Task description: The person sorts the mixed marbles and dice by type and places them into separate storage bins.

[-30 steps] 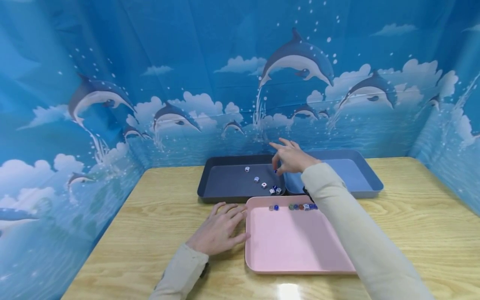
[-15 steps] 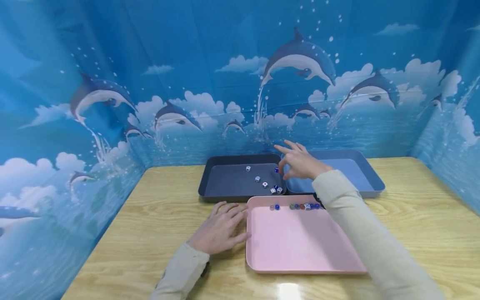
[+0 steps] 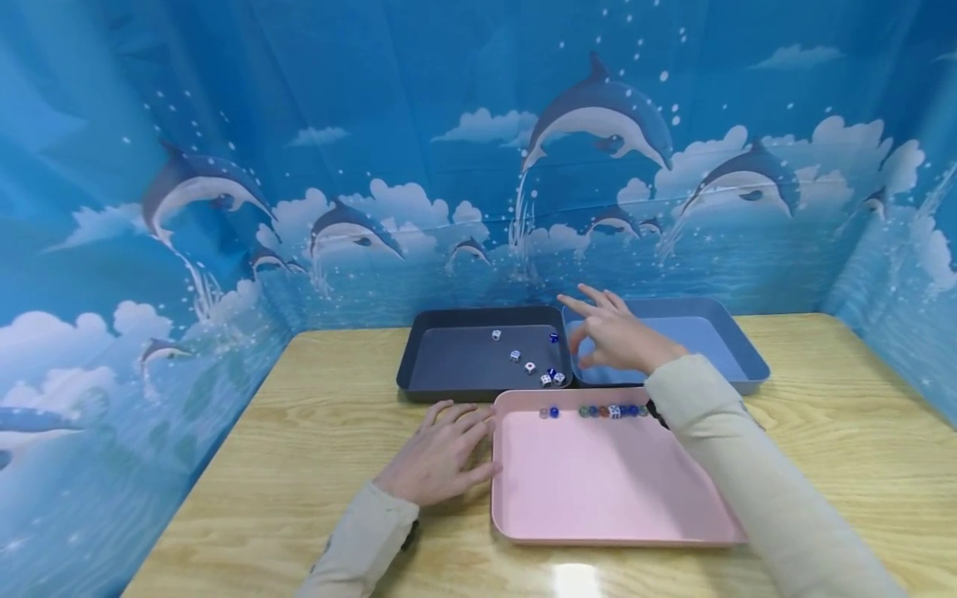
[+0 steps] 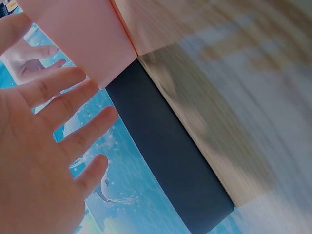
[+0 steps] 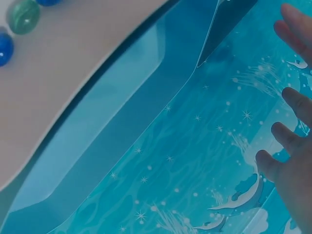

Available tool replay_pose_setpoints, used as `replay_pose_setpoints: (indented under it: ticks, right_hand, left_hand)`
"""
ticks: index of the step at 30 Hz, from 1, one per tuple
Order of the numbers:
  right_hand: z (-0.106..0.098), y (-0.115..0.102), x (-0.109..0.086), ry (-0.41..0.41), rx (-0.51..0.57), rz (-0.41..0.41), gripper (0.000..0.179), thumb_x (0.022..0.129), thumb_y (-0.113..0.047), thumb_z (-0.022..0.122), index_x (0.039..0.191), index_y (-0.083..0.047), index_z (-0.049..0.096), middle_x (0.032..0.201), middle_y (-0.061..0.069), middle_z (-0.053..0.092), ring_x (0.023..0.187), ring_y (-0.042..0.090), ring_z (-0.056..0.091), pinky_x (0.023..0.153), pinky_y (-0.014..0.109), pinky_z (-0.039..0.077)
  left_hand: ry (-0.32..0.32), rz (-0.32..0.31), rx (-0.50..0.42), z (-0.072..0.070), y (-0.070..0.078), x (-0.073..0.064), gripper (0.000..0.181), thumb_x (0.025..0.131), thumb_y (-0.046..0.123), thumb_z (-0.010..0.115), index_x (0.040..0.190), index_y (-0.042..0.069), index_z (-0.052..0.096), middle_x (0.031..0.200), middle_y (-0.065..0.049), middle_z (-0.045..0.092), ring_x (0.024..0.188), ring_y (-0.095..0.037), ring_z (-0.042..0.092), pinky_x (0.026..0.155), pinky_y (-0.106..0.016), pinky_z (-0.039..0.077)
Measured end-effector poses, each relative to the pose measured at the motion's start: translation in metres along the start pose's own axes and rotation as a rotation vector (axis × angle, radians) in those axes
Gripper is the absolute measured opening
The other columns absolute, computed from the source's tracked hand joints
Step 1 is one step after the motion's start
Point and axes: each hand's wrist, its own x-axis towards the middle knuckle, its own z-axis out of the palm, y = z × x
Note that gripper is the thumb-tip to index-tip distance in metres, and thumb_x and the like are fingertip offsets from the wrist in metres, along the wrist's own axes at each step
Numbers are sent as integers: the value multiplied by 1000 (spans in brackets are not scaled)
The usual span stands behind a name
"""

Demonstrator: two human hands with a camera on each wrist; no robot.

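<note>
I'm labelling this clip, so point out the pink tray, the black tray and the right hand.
Pink tray (image 3: 591, 477), head view: bare floor.
Black tray (image 3: 458, 359), head view: bare floor.
Right hand (image 3: 620, 335), head view: middle, between fingers and wrist.

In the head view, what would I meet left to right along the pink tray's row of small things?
Clear marble, first blue marble, green marble, second blue marble, reddish marble, white die, third blue marble, fourth blue marble, greenish marble.

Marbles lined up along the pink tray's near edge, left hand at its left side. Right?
Wrong edge: the head view shows the marbles along the pink tray's far edge. The left hand is at its left side, as you said.
</note>
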Motion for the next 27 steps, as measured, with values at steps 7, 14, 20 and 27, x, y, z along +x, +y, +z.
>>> replay_pose_setpoints:
  ticks: [7, 14, 20, 27]
  right_hand:
    - [4, -1, -10, 48, -5, -57, 11, 81, -12, 86, 84, -20, 79, 159, 25, 32, 148, 53, 12, 113, 73, 9]
    - [8, -3, -21, 64, -7, -93, 13, 80, -10, 86, 84, -19, 79, 158, 26, 34, 147, 53, 14, 113, 73, 12]
    - [11, -2, -35, 61, 6, -83, 12, 79, -12, 87, 84, -19, 78, 159, 25, 33, 148, 52, 13, 114, 73, 10]
    - [19, 3, -48, 59, -19, -85, 11, 80, -22, 87, 78, -25, 76, 157, 26, 36, 145, 55, 17, 111, 76, 14]
  left_hand:
    - [2, 2, 4, 0, 0, 0, 55, 99, 48, 60, 139, 11, 62, 144, -8, 58, 131, -30, 53, 112, -57, 34]
    - [-1, -2, 0, 1, 0, 0, 55, 99, 48, 60, 139, 11, 61, 144, -8, 58, 131, -30, 53, 112, -57, 33]
    - [-13, -12, -5, 1, 1, 1, 56, 99, 49, 60, 140, 11, 61, 144, -7, 58, 131, -30, 53, 113, -57, 33]
    - [-25, -21, 5, 0, 1, 2, 57, 99, 50, 59, 140, 11, 61, 144, -7, 58, 131, -29, 52, 113, -57, 32]
